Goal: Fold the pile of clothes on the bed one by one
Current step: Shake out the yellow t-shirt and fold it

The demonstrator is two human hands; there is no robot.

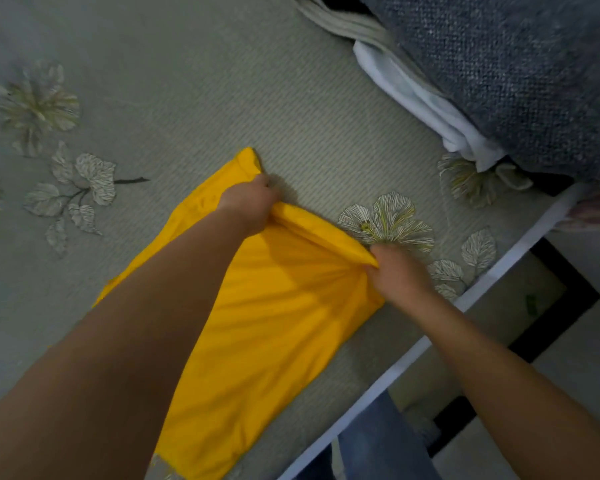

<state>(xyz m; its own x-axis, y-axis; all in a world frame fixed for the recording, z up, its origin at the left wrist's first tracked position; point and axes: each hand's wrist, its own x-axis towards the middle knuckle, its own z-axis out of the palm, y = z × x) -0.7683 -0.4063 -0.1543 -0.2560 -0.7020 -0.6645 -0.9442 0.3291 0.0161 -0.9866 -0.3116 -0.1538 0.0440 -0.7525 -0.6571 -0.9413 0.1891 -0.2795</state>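
Our left forearm crossed low over the yellow cloth [274,323], which lay spread flat on the bed [222,81] near its edge. We held its far folded rim with both hands: the left hand [248,206] had its fingers clenched on the fabric, and the right hand [397,271] pinched the corner. Beyond, a white garment [426,105] lay under a grey blanket [506,71].
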